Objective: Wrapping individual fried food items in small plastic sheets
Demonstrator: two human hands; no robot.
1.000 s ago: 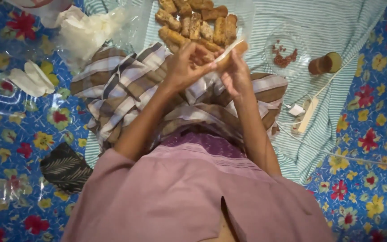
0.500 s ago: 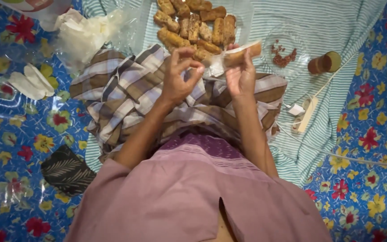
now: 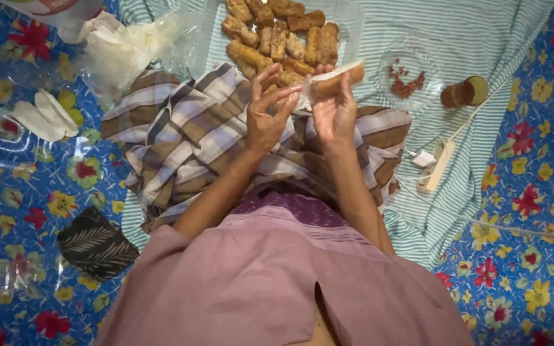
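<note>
Left hand [image 3: 265,115] risen to wrapped roll [image 3: 335,78] | both hands' fingers pinching it | floral mat [image 3: 20,192]

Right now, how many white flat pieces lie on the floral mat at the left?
2: both white pieces lie side by side on the blue floral mat at left, touching. More may be hidden in the clear bag.

Golden-brown fried rolls [image 3: 281,35] lie on a green-and-white striped cloth [image 3: 482,38]; the brown-and-white checked sarong [image 3: 187,128] crosses a blue floral mat [image 3: 8,192].
</note>
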